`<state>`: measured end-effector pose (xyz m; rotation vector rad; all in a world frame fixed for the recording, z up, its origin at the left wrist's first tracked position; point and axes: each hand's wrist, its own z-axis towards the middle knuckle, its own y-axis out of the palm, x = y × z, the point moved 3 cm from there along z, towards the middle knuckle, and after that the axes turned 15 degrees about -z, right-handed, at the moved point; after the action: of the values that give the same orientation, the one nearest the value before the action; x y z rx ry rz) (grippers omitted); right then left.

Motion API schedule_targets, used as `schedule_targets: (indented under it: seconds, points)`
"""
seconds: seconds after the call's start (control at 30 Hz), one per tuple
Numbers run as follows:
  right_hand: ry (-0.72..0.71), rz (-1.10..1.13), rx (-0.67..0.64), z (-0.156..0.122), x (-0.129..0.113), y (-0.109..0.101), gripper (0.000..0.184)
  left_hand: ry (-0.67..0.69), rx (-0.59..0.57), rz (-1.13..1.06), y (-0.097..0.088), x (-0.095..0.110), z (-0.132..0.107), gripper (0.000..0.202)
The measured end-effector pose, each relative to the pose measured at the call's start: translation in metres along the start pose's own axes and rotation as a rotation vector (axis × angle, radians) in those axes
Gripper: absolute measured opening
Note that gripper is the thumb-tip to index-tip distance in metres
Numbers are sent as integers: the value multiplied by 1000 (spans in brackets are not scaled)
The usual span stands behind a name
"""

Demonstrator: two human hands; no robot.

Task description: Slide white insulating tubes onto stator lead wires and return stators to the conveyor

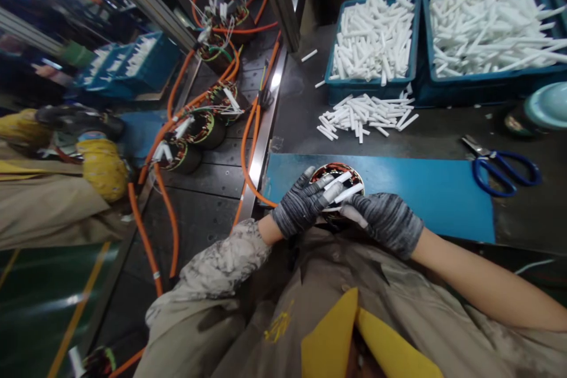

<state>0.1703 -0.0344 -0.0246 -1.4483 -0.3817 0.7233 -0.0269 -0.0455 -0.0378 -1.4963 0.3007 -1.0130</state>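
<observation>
In front of my body, a round wire-wound motor stator [325, 170] with copper-coloured windings sits at the near edge of a blue mat. My left hand [299, 205], in a grey knit glove, reaches over it with fingers closed against white sleeves [349, 192] lying across the windings. My right hand [387, 221], gloved alike, is at the stator's right near rim. Its thumb and fingers are drawn together by the sleeve ends, and what they pinch is hidden. An orange cable [248, 168] runs toward the stator from the left.
Blue bins [326, 80] of white sleeves stand behind a loose sleeve pile [365, 115]. Blue-handled scissors [500, 168] and a lidded jar [547, 109] lie right. Leftward, a conveyor [208, 180] carries several stators with orange cables; a co-worker's gloved hands [84, 121] are beyond.
</observation>
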Motion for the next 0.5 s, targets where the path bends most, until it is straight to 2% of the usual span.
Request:
schedule_targets:
  seconds: [0.1,0.17,0.27,0.33,0.4,0.5]
  points:
    - [-18,65,-92,3,1,1,40,-4,-16,-68,6,-4,2,52]
    - [41,179,-168,-1,6,-4,38,-18,-31,-85,8,-2,5,56]
    - [353,272,-173,-21,27,-11,44,-72,-68,-106,10,5,7,62]
    - [595,257,-49,-40,48,-9,52,-107,-87,-137,8,9,4,68]
    - [661,304,-42,-54,66,5,57,-148,-115,-168,-1,8,-5,77]
    - [624,322,-164,-66,82,34,56,-252,-169,-246,-28,-2,-32,94]
